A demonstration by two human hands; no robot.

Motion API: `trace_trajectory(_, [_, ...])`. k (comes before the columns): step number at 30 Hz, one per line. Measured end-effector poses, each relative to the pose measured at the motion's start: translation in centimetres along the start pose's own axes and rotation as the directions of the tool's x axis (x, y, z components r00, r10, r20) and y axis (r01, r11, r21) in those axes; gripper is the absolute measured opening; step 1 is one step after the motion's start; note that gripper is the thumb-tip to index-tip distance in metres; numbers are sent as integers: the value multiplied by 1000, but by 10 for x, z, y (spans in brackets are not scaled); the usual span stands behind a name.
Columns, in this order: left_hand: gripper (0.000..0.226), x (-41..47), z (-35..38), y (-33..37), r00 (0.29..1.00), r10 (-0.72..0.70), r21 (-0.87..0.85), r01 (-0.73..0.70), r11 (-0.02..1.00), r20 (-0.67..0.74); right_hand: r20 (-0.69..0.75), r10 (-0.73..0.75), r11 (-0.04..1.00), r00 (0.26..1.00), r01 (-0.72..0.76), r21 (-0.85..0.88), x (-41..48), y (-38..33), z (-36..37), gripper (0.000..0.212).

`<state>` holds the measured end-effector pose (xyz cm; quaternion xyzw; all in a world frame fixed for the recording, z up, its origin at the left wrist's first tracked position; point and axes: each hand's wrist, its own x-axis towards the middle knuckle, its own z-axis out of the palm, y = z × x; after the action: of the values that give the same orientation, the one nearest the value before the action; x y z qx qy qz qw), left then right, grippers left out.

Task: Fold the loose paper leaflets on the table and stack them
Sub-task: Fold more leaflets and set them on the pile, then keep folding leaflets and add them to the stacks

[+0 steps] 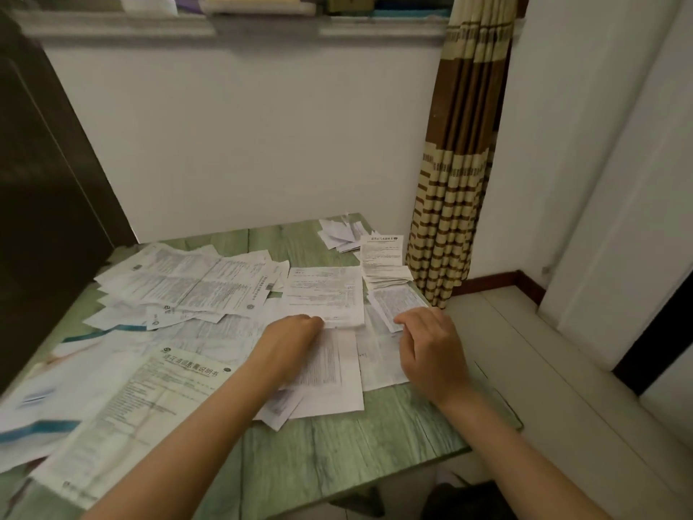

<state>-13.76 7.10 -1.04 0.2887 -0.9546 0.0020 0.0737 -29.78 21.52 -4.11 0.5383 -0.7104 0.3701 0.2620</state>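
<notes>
Green wood-grain table (337,444) carries scattered leaflets (180,283). Curled left hand (292,334) grips near edge of printed leaflet (322,290); right hand (427,347) hovers loose-fingered, holding nothing.

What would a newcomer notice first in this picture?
First, the left hand and right hand, both at a printed leaflet mid-table. Left of them, a sprawling heap of unfolded leaflets covers the green table. A stack of folded leaflets sits far right, by the striped curtain.
</notes>
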Motion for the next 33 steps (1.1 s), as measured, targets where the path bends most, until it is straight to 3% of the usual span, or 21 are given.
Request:
trace_trajectory(5, [15, -13, -31, -10, 959, -12, -30, 3, 1000, -282, -25, 9, 999, 1000, -8, 33, -2, 1, -3, 28])
trace_trajectory(7, [8, -27, -62, -14, 923, 0, -85, -35, 996, -385, -56, 27, 991, 998, -19, 131, 2, -11, -5, 27])
trace_trajectory(9, [4, -42, -97, -13, 905, 42, -64, -77, 995, -424, -24, 76, 957, 997, -66, 283, 11, -34, -13, 40])
trace_trajectory(12, [13, -64, -139, -18, 909, 61, -41, -85, 996, -413, 226, 141, 803, 964, -245, 544, 42, -81, -28, 73])
trace_trajectory(13, [17, -69, -148, -19, 914, 49, -69, -84, 994, -403, 346, 152, 727, 926, -342, 595, 52, -92, -31, 70])
trace_trajectory(15, [21, -77, -161, -25, 915, 8, -125, -63, 990, -404, 526, 133, 574, 840, -498, 650, 70, -108, -28, 42])
trace_trajectory(18, [37, -85, -164, -43, 901, -134, -270, 19, 963, -413, 577, 161, 429, 801, -583, 690, 84, -120, -14, 13])
trace_trajectory(20, [60, -90, -158, -60, 875, -268, -395, 98, 913, -402, 633, 193, 250, 750, -661, 707, 84, -124, 1, 15])
trace_trajectory(23, [81, -90, -139, -78, 857, -449, -642, 199, 741, -253, 710, 244, 43, 660, -739, 672, 82, -122, 23, 20])
trace_trajectory(25, [88, -83, -119, -85, 844, -536, -837, 298, 460, 6, 735, 274, -15, 620, -762, 648, 80, -118, 37, 20])
trace_trajectory(27, [88, -75, -99, -90, 814, -518, -916, 378, 132, 261, 750, 300, -53, 589, -775, 630, 79, -113, 48, 21])
trace_trajectory(28, [81, -70, -89, -93, 804, -486, -917, 399, 17, 341, 761, 307, -64, 572, -785, 616, 79, -110, 53, 23])
trace_trajectory(29, [67, -65, -81, -94, 804, -459, -911, 412, -29, 378, 772, 308, -71, 557, -795, 602, 79, -108, 57, 25])
trace_trajectory(31, [34, -52, -65, -93, 804, -451, -903, 430, -11, 389, 795, 294, -75, 531, -816, 573, 80, -101, 68, 27])
trace_trajectory(33, [16, -43, -55, -90, 797, -478, -906, 422, 7, 368, 811, 262, -62, 524, -829, 556, 81, -97, 71, 26])
